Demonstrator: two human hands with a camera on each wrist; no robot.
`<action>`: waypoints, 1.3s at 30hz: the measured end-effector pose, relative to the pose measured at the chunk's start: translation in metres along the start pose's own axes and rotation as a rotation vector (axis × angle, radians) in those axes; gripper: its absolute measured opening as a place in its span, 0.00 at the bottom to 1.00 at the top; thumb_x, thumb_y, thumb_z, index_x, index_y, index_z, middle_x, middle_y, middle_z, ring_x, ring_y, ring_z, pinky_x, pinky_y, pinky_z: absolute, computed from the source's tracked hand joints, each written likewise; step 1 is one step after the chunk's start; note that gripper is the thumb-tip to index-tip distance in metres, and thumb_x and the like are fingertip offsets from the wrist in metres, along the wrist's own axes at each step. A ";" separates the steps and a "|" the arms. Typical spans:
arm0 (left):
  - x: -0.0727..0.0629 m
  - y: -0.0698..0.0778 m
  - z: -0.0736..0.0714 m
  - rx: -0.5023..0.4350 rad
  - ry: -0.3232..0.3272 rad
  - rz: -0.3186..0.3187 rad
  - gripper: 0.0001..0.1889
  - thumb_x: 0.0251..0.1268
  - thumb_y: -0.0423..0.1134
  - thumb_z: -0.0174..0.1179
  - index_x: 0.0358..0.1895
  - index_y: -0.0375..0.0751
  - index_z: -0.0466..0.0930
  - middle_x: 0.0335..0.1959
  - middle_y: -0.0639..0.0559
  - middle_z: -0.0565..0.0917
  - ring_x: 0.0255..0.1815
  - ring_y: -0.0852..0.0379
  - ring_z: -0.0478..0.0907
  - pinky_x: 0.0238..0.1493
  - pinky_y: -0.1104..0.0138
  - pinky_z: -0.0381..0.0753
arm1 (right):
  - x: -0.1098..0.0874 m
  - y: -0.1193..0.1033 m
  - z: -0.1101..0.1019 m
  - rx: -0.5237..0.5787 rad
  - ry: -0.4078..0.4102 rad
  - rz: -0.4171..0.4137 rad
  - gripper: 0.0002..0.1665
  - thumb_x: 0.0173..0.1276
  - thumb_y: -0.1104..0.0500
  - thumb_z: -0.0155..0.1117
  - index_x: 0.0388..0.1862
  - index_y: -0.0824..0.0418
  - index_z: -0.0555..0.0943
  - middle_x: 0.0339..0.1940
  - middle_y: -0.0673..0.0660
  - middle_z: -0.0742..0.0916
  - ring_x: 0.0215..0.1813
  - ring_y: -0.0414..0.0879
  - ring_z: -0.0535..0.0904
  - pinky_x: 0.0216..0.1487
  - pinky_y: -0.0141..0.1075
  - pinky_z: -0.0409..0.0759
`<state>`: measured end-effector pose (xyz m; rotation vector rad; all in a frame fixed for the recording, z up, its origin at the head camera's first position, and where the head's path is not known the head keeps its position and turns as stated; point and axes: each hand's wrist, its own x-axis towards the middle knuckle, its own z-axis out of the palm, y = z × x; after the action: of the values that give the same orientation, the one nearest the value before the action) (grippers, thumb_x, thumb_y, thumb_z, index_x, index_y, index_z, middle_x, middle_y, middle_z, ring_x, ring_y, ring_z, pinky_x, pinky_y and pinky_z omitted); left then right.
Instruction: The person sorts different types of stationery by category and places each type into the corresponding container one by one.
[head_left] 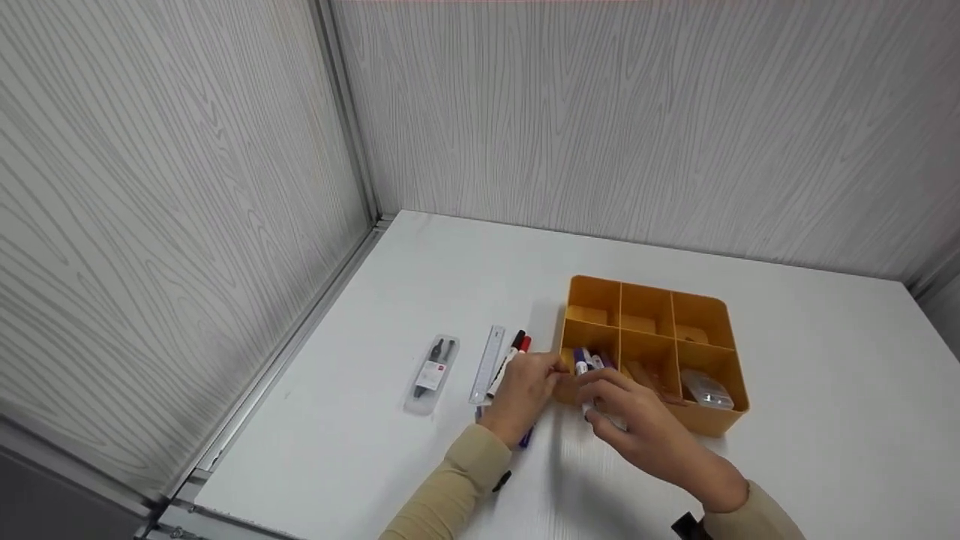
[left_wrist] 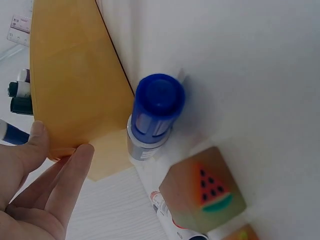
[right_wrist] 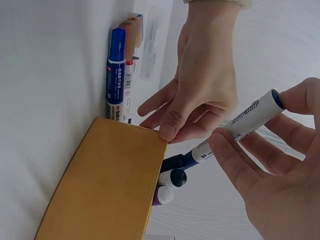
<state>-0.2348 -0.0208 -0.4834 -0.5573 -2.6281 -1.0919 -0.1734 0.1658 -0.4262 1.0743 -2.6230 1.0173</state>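
Note:
An orange compartment box (head_left: 705, 421) stands on the table. My left hand (head_left: 529, 386) pinches the rim at its near left corner, thumb on one side and fingers on the other. Just to the right, my right hand (head_left: 637, 424) holds a white marker (right_wrist: 252, 120) with a blue cap, slanted cap-first into the near left compartment. Several markers stand in that compartment, including a dark-capped one (right_wrist: 177, 177) and a purple one with a pale end (right_wrist: 163, 196). Beside the box lies a thick blue marker (left_wrist: 157, 100), partly hidden by my left arm in the head view.
Left of the box lie a clear ruler (head_left: 489, 364), black- and red-capped markers (head_left: 517, 341) and a clear case with a compass (head_left: 431, 375). A small watermelon-print block (left_wrist: 175, 192) lies near the blue marker. A clear plastic case (head_left: 706, 390) sits in the near right compartment.

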 end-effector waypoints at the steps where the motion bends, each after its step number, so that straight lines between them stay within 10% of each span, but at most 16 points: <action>1: 0.000 0.000 0.000 -0.003 -0.001 0.000 0.05 0.68 0.35 0.61 0.41 0.42 0.86 0.38 0.55 0.89 0.40 0.65 0.82 0.44 0.76 0.81 | 0.002 0.002 0.001 0.002 0.005 -0.002 0.11 0.69 0.65 0.62 0.46 0.50 0.81 0.57 0.48 0.82 0.52 0.39 0.80 0.51 0.36 0.83; 23: -0.001 -0.001 -0.002 -0.055 -0.016 -0.025 0.06 0.71 0.36 0.59 0.40 0.46 0.86 0.34 0.58 0.87 0.30 0.69 0.75 0.34 0.80 0.76 | 0.047 0.018 0.005 -0.095 -0.124 0.070 0.06 0.73 0.62 0.57 0.45 0.60 0.80 0.42 0.52 0.83 0.40 0.41 0.78 0.42 0.34 0.82; 39: -0.004 0.000 -0.001 -0.036 -0.009 -0.044 0.07 0.71 0.36 0.58 0.44 0.45 0.86 0.37 0.57 0.88 0.32 0.69 0.76 0.36 0.78 0.78 | 0.046 0.017 0.016 -0.269 -0.021 0.006 0.12 0.66 0.63 0.67 0.47 0.62 0.82 0.40 0.56 0.89 0.40 0.46 0.85 0.47 0.40 0.86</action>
<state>-0.2314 -0.0221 -0.4840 -0.5144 -2.6448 -1.1549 -0.2171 0.1381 -0.4312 1.0187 -2.6810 0.6321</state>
